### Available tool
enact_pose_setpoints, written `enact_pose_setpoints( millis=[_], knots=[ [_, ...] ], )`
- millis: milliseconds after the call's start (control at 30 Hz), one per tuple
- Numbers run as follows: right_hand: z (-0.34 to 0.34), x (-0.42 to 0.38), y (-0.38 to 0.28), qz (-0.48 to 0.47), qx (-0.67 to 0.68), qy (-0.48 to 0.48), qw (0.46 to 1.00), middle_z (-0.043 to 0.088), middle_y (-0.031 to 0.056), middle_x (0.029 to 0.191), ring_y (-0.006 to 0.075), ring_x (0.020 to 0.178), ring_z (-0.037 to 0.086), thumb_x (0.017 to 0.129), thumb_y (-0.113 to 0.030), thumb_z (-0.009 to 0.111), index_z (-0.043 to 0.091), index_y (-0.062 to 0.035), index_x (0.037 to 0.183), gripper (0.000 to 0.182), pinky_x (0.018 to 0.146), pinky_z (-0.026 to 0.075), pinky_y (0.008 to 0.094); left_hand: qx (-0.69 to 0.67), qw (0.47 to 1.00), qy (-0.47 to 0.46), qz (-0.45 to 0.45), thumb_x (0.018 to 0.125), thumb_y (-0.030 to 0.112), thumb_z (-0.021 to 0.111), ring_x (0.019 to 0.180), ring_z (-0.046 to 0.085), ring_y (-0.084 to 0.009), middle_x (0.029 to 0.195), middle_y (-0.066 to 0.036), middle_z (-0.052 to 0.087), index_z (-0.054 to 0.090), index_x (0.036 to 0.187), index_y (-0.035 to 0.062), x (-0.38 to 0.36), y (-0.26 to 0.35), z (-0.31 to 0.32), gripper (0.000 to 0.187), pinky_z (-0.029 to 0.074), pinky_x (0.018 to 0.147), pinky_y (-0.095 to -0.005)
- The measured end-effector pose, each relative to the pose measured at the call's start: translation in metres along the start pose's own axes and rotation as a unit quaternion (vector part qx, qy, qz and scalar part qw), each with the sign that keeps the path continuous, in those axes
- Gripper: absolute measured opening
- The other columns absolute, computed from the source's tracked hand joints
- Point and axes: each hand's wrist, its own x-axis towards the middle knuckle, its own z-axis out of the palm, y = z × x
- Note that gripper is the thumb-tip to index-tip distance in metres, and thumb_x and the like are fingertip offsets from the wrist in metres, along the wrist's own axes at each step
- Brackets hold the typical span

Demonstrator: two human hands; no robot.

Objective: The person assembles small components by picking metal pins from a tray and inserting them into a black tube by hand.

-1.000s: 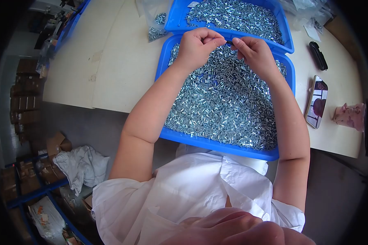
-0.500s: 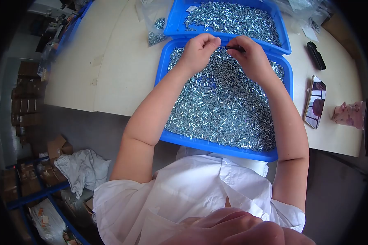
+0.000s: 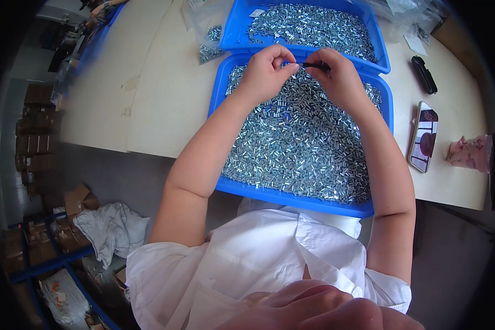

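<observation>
Above the far end of the near blue tray (image 3: pixel 291 199), stocked with loose small metal pieces (image 3: pixel 297 143): one right hand (image 3: pixel 339 71), fingers closed on a dark slim item (image 3: pixel 317 65); one left hand (image 3: pixel 268 70), thumb and forefinger curled nearly together beside the item's tip, whether gripping anything cannot be told. Handling, as judged: item best held steady in line with the left fingertips, both hands over the tray.
</observation>
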Motion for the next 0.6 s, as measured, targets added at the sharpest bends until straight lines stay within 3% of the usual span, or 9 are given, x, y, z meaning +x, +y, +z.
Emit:
enact_pose_setpoints(
  millis=[67,133,267,367,433,600],
  knots=[
    [0.0,0.0,0.001,-0.003,0.004,-0.002,1.0,0.056,0.0114,0.08,0.0264,0.072,0.057,0.074,-0.005,0.064,0.058,-0.0018,0.086,0.014,0.064,0.046,0.0333,0.035,0.999,-0.017,-0.016,0.081,0.016,0.063,0.056,0.034,-0.0015,0.062,0.008,0.038,0.058,0.079,0.003,0.0,0.002,-0.002,0.014,0.029,0.049,-0.0191],
    [0.001,0.0,0.001,-0.007,0.009,-0.003,1.0,0.056,0.0114,0.08,0.0265,0.072,0.057,0.073,-0.005,0.064,0.058,-0.0018,0.085,0.014,0.064,0.046,0.0333,0.025,0.995,-0.039,-0.087,0.077,0.01,0.067,0.056,0.032,-0.0013,0.061,0.008,0.033,0.057,0.078,0.0032,0.002,0.003,-0.004,0.012,0.028,0.049,-0.0181],
    [0.001,0.0,0.0,-0.003,0.005,-0.001,1.0,0.056,0.0116,0.08,0.0266,0.072,0.057,0.073,-0.005,0.064,0.058,-0.0016,0.085,0.014,0.064,0.046,0.0333,-0.03,0.999,0.008,-0.021,0.079,0.015,0.066,0.056,0.033,-0.0013,0.062,0.008,0.038,0.058,0.078,0.0033,0.001,-0.004,-0.001,0.014,0.028,0.048,-0.0188],
    [-0.001,0.0,0.0,0.001,0.001,0.0,1.0,0.056,0.0117,0.08,0.0266,0.072,0.057,0.073,-0.005,0.065,0.058,-0.0014,0.085,0.015,0.064,0.046,0.0332,0.036,0.999,-0.023,-0.014,0.08,0.018,0.065,0.057,0.033,-0.0012,0.062,0.008,0.04,0.059,0.078,0.0031,0.0,0.001,-0.004,0.017,0.029,0.049,-0.0185],
    [-0.001,0.0,0.0,-0.002,-0.003,-0.001,1.0,0.056,0.0117,0.08,0.0266,0.072,0.057,0.073,-0.005,0.065,0.058,-0.0013,0.085,0.015,0.064,0.046,0.0332,0.001,0.994,-0.05,-0.101,0.079,0.016,0.067,0.057,0.034,-0.0015,0.063,0.008,0.038,0.059,0.078,0.0034,0.001,0.004,-0.005,0.015,0.03,0.049,-0.0186],
    [0.0,0.0,0.0,0.005,0.006,0.002,1.0,0.056,0.0117,0.08,0.0264,0.073,0.057,0.072,-0.005,0.065,0.058,-0.0014,0.085,0.015,0.065,0.046,0.0333,-0.003,0.999,-0.033,-0.016,0.08,0.017,0.065,0.056,0.035,-0.0018,0.06,0.007,0.04,0.059,0.078,0.0034,0.001,-0.007,-0.001,0.015,0.03,0.049,-0.0196]
  ],
)
